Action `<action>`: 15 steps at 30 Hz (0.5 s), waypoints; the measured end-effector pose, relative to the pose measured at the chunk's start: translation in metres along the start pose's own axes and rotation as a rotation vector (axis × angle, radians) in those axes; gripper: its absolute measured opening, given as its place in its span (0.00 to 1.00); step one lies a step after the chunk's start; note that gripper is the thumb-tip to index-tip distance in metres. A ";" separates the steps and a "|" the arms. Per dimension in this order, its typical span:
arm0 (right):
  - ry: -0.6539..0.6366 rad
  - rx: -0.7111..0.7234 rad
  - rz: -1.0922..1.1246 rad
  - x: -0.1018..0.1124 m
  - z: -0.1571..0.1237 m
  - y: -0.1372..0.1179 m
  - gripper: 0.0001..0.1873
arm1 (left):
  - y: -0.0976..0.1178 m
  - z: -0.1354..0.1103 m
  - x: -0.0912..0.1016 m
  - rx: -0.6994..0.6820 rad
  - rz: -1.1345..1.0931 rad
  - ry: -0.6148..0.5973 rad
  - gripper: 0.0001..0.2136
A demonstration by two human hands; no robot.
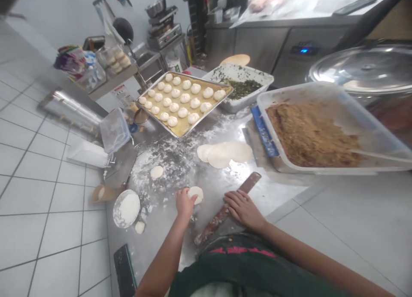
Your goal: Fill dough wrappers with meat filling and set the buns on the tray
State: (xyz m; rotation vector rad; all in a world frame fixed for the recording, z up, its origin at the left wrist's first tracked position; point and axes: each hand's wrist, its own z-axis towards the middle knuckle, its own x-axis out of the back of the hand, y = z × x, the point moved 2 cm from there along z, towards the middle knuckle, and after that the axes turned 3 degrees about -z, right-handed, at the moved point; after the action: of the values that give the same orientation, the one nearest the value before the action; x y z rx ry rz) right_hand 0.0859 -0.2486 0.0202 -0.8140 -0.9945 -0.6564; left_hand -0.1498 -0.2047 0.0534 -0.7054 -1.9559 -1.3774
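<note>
Worktop point(144, 247): metal, dusted with white powder point(170, 153) over the middle and far left.
Filling bin point(322, 170): translucent, at the far right; holds a large mass of brown filling point(309, 134).
Bun tray point(183, 133): at the far side of the worktop, lined; carries rows of pale pleated buns point(185, 98), spaced apart.
Greens tub point(247, 100): white, between the bun tray and the filling bin; contains chopped green filling point(246, 89).
Rolling pin point(215, 222): brown, dusted with white; lies diagonally on the worktop in front of the person, under the right hand.
Wrapper stack point(222, 154): thin flat pieces of dough, overlapping, beyond the rolling pin and near the filling bin.
Right hand point(241, 207): laid over the rolling pin, fingers extended across it and not wrapped round.
Flour bowl point(119, 219): at the left edge of the worktop; white flour point(128, 209) inside.
Left hand point(185, 201): grips the near-left edge of the held dough disc, thumb on top.
Held dough disc point(197, 195): round, flat, on the worktop to the left of the rolling pin, apart from it.
Loose dough disc point(157, 172): lies alone, beyond and left of the left hand.
Dough lump point(139, 227): just beside the flour bowl.
</note>
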 end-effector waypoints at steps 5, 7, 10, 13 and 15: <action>-0.003 -0.028 -0.015 0.007 0.003 0.002 0.15 | -0.009 0.011 -0.019 0.035 -0.039 -0.061 0.15; 0.009 -0.055 -0.028 0.010 0.003 0.005 0.15 | -0.009 0.016 -0.027 0.032 -0.087 -0.127 0.15; -0.002 -0.078 -0.032 0.013 0.002 0.008 0.15 | -0.006 0.021 -0.036 0.003 -0.149 -0.227 0.15; -0.042 -0.093 -0.045 0.014 0.005 0.006 0.14 | 0.001 0.019 -0.042 -0.056 -0.163 -0.330 0.13; -0.070 -0.114 -0.073 0.012 0.015 0.003 0.14 | 0.009 0.014 -0.046 -0.096 -0.147 -0.401 0.11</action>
State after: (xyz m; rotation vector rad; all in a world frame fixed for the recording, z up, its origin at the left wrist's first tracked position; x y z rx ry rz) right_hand 0.0860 -0.2356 0.0352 -0.9088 -1.0615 -0.7565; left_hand -0.1159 -0.1913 0.0201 -0.9590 -2.3013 -1.5157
